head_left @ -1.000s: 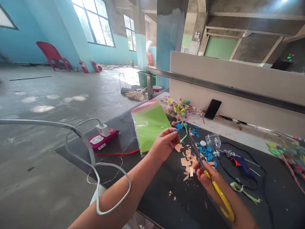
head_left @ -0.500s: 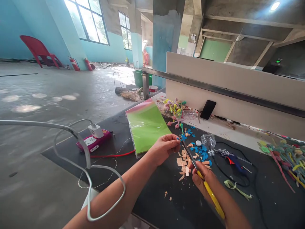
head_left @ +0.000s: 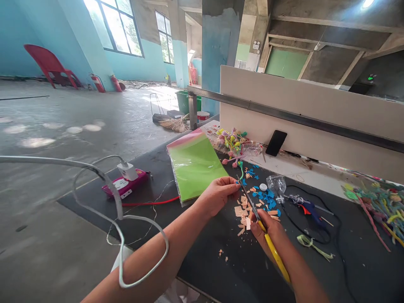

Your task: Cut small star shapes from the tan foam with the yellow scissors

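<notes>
Between its thumb and fingertips my left hand [head_left: 222,194] pinches a small blue piece [head_left: 238,182], mostly hidden by the fingers. My right hand [head_left: 269,233] is wrapped around yellow-handled scissors [head_left: 276,254], whose dark narrow blades [head_left: 249,199] point up and left, with their tips at the blue piece. Below the blades lie peach-coloured scraps [head_left: 242,212] on the dark table. Blue cut pieces [head_left: 268,198] are heaped just beyond my right hand, some of them star-shaped.
A green sheet pack [head_left: 197,168] lies left of the hands. A clear bottle [head_left: 277,186], glue gun [head_left: 311,212] and coloured stems [head_left: 383,206] are to the right. A phone [head_left: 276,143] leans at the back. A magenta power strip [head_left: 126,185] and white cable [head_left: 142,219] are at left.
The scissors and my right hand have shifted slightly left and turned a little. My left hand keeps its pinch on the blue piece. The view has shifted slightly.
</notes>
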Tool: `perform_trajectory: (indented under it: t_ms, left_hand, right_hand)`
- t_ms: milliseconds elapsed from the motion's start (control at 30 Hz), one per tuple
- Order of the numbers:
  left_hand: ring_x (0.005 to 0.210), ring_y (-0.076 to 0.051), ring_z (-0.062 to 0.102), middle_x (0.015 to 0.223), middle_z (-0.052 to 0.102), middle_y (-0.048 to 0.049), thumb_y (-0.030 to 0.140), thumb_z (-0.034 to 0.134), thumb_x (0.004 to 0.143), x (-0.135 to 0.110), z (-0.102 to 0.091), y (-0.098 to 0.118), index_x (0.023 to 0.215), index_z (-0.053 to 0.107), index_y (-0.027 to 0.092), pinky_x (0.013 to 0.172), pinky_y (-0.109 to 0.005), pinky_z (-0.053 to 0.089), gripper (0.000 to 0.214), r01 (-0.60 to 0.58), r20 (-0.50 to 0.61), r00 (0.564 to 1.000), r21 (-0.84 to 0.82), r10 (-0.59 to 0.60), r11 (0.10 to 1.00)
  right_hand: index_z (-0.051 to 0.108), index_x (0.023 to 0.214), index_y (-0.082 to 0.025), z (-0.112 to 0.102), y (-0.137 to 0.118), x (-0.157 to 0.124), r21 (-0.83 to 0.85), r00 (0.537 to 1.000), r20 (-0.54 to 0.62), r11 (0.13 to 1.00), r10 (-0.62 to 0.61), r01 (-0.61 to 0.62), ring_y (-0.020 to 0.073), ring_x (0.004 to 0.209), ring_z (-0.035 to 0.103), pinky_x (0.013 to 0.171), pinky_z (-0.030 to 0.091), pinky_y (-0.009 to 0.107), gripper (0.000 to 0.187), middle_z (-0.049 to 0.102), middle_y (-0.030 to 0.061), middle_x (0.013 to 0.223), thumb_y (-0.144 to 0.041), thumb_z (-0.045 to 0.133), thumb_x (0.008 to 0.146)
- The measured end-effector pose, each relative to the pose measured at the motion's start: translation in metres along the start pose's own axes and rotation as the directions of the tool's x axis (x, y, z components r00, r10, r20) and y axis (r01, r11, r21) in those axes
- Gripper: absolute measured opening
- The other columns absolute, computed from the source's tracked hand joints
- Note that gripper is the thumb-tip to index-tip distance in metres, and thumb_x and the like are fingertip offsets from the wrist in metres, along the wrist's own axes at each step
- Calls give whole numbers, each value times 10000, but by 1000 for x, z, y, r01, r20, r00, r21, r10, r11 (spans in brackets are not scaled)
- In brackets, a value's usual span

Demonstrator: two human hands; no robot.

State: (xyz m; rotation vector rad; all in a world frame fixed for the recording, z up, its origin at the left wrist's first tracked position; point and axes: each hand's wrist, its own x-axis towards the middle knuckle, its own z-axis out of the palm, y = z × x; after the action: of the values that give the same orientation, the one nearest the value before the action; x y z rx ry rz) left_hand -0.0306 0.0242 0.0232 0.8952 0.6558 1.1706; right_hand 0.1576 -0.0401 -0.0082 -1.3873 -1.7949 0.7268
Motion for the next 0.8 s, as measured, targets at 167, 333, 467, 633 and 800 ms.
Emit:
perform_trajectory:
  t_ms: [167, 333, 467, 633, 800]
  left_hand:
    - [509, -82, 546, 564, 596, 15, 298, 762, 651, 2, -3, -3, 703, 590, 133, 548, -211, 405, 244, -8, 8, 1000, -10, 8, 1000]
    - [503, -77, 540, 564, 595, 13, 278, 759, 652, 2, -2, -2, 699, 583, 127, 546, -208, 413, 237, -5, 6, 1000, -10, 5, 1000]
    - [513, -77, 545, 573, 602, 12, 268, 755, 656, 2, -1, -2, 698, 578, 127, 565, -210, 427, 230, -2, 5, 1000, -8, 2, 1000]
    - [516, -76, 544, 571, 603, 10, 265, 744, 668, 1, -2, -3, 694, 571, 128, 557, -205, 417, 222, -5, 23, 1000, 9, 5, 1000]
    - [516, -75, 526, 568, 591, 15, 306, 749, 650, 8, -12, 0, 709, 577, 135, 551, -205, 416, 249, -47, -40, 998, 65, 49, 997]
  right_hand:
    - [617, 865, -203, 1, -6, 1, -51, 999, 29, 998, 36, -34, 193, 640, 621, 587, 441, 285, 418, 661, 32, 727, -583, 465, 779]
    - [599, 811, -191, 1, -6, 1, -49, 997, 42, 996, 71, -69, 205, 647, 630, 591, 455, 295, 431, 641, 34, 709, -600, 471, 768]
    - [597, 774, -191, 1, -6, 1, -29, 995, 42, 996, 91, -90, 186, 617, 599, 573, 437, 281, 412, 615, 12, 659, -589, 494, 757]
    - [610, 731, -189, 0, -7, 0, -26, 995, 29, 995, 96, -95, 136, 534, 494, 520, 381, 258, 389, 550, -18, 588, -570, 533, 747]
    - [597, 818, -201, -4, -13, -4, 308, 986, 61, 937, 155, -166, 90, 450, 380, 397, 326, 216, 423, 451, -44, 558, -614, 565, 732]
